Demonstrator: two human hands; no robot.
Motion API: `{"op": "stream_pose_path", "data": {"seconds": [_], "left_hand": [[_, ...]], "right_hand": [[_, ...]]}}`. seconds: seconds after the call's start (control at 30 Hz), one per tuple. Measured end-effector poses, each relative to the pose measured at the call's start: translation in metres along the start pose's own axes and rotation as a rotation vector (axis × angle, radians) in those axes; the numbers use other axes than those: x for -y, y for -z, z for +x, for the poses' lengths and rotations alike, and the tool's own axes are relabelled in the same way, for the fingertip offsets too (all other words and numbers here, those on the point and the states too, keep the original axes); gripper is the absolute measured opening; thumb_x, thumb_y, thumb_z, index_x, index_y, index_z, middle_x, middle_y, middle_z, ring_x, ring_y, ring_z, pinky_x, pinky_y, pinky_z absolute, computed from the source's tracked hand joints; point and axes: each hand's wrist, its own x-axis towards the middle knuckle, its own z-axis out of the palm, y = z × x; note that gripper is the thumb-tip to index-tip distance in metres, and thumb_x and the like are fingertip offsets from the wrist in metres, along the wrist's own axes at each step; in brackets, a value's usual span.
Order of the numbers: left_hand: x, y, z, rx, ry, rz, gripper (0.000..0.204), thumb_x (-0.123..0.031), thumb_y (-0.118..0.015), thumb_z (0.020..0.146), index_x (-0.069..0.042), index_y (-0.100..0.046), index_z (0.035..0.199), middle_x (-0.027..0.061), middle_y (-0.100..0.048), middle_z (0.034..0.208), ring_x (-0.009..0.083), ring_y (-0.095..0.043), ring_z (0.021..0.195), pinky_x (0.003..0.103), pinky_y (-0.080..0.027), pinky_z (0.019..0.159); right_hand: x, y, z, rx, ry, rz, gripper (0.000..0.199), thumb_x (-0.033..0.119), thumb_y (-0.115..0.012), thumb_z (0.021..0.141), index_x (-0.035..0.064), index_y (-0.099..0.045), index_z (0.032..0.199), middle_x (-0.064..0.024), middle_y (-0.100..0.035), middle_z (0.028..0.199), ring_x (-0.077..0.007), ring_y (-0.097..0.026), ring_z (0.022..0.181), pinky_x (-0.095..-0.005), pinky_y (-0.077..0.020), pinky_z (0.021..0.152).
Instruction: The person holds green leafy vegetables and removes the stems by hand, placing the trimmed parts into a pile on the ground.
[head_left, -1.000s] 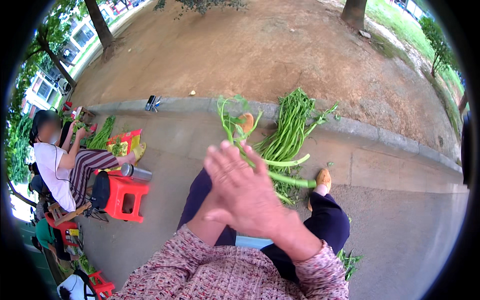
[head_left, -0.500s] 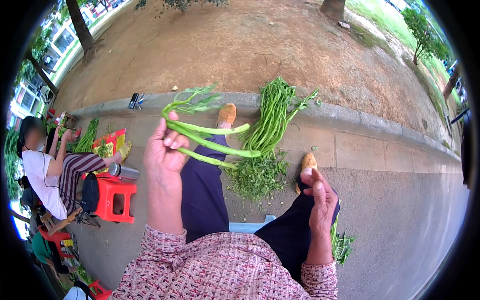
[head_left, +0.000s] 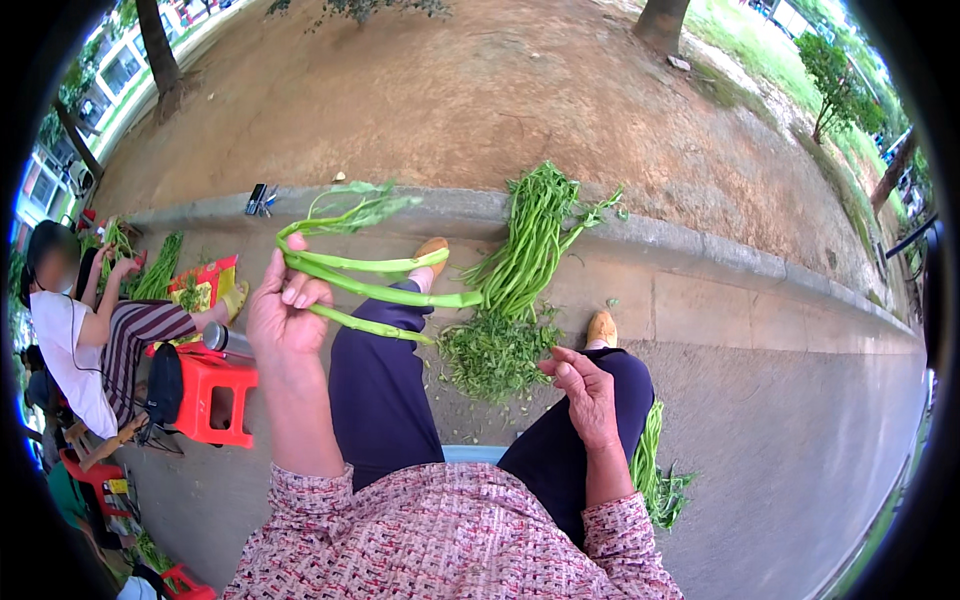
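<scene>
My left hand [head_left: 288, 325] is closed around a few thick green vegetable stems [head_left: 390, 292]. Their cut ends point to the right, and a feathery leafy tip [head_left: 365, 208] bends over at the top. To the right, my right hand [head_left: 588, 400] hovers above my knee, thumb and fingers drawn together; whatever they may pinch is too small to make out. Beyond the hands, a heap of long leafy stems [head_left: 530, 250] lies against the kerb. Nearer to me is a pile of plucked leaves [head_left: 495, 352]. Another green bunch [head_left: 655, 470] rests beside my right leg.
A light blue stool [head_left: 472, 453] shows beneath me. At left stand a red plastic stool [head_left: 215, 385] and a metal flask [head_left: 228, 341], near a seated person [head_left: 75, 330] handling greens. The concrete kerb [head_left: 690, 250] crosses ahead, with a small dark object [head_left: 257, 199] on it.
My left hand, still holding the stems, has shifted left in the view. The right hand has moved left and turned, its fingers now pointing toward the leaf pile. The whole view has shifted slightly.
</scene>
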Motion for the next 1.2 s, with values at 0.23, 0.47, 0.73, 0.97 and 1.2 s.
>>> {"op": "stream_pose_path", "data": {"seconds": [0.23, 0.47, 0.73, 0.97, 1.2], "left_hand": [[-0.015, 0.005, 0.006, -0.080, -0.009, -0.058, 0.025, -0.017, -0.043, 0.096, 0.004, -0.049, 0.110, 0.0140, -0.063, 0.093, 0.0074, -0.034, 0.043, 0.022, -0.032, 0.041], [-0.023, -0.009, 0.014, 0.000, 0.096, -0.151, 0.024, -0.014, -0.043, 0.096, 0.004, -0.048, 0.111, 0.0141, -0.063, 0.093, 0.0081, -0.034, 0.042, 0.023, -0.032, 0.041], [-0.013, -0.009, -0.005, -0.029, 0.173, -0.282, 0.022, -0.015, -0.039, 0.097, 0.002, -0.049, 0.106, 0.0162, -0.061, 0.091, 0.0083, -0.036, 0.042, 0.022, -0.030, 0.039], [0.004, -0.016, -0.016, -0.071, 0.313, -0.343, 0.023, -0.015, -0.040, 0.097, 0.003, -0.049, 0.106, 0.0179, -0.062, 0.089, 0.0086, -0.035, 0.041, 0.022, -0.030, 0.038], [-0.001, -0.012, -0.021, -0.043, 0.323, -0.355, 0.025, -0.016, -0.041, 0.096, 0.006, -0.051, 0.105, 0.0177, -0.063, 0.089, 0.0088, -0.035, 0.039, 0.023, -0.030, 0.038]], "right_hand": [[-0.012, -0.022, 0.021, 0.128, -0.024, -0.176, 0.039, 0.024, -0.053, 0.093, -0.0070, -0.055, 0.116, -0.0101, -0.067, 0.100, -0.0156, -0.059, 0.096, -0.0275, -0.0439, 0.087], [0.010, -0.049, 0.034, 0.089, -0.068, 0.114, 0.048, 0.035, -0.052, 0.092, -0.0073, -0.056, 0.116, -0.0120, -0.068, 0.094, -0.0146, -0.061, 0.086, -0.0264, -0.0463, 0.074], [0.055, -0.076, -0.010, 0.300, -0.015, 0.157, 0.046, 0.032, -0.051, 0.093, -0.0020, -0.052, 0.124, -0.0113, -0.065, 0.105, -0.0164, -0.060, 0.091, -0.0272, -0.0451, 0.075], [0.067, -0.082, -0.013, 0.379, 0.036, 0.280, 0.040, 0.025, -0.049, 0.095, -0.0015, -0.051, 0.125, -0.0082, -0.063, 0.106, -0.0133, -0.059, 0.089, -0.0245, -0.0449, 0.074], [0.078, -0.086, -0.029, 0.443, -0.004, 0.425, 0.025, 0.012, -0.053, 0.093, -0.0051, -0.059, 0.110, -0.0077, -0.066, 0.092, -0.0108, -0.060, 0.080, -0.0237, -0.0479, 0.075]]}}
